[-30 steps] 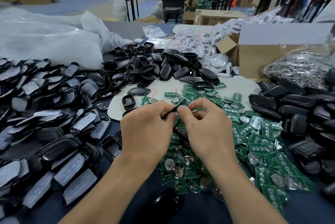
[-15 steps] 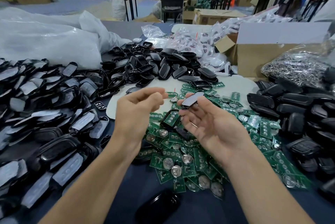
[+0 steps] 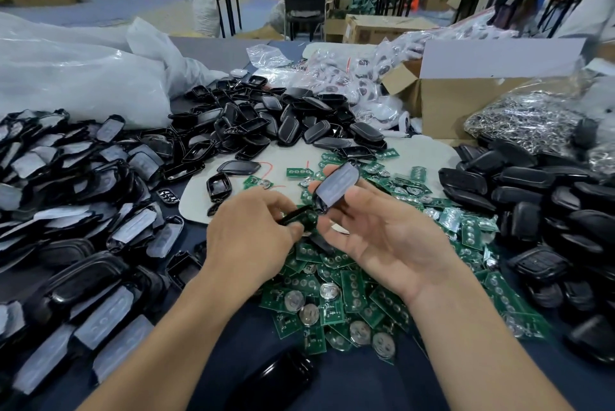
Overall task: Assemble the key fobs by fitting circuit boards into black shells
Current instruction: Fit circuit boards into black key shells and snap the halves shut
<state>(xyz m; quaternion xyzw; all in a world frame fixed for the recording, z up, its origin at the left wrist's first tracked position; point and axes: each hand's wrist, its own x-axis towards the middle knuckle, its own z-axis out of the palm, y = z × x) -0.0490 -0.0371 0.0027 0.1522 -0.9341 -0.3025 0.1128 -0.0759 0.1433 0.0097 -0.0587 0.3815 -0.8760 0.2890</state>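
The black shells [image 3: 293,124] are glossy moulded plastic, catching the light along their rims. Those heaped at the left [image 3: 66,184] carry matt, cloudy grey film. The shell half in the right hand [image 3: 392,237] has the same dull grey face [image 3: 336,186]. The circuit boards [image 3: 336,277] are smooth green laminate with shiny metal coin cells [image 3: 329,291]. The clear bags [image 3: 83,78] are crinkled plastic, the box [image 3: 466,104] plain brown cardboard, the tabletop [image 3: 349,387] matt dark cloth.
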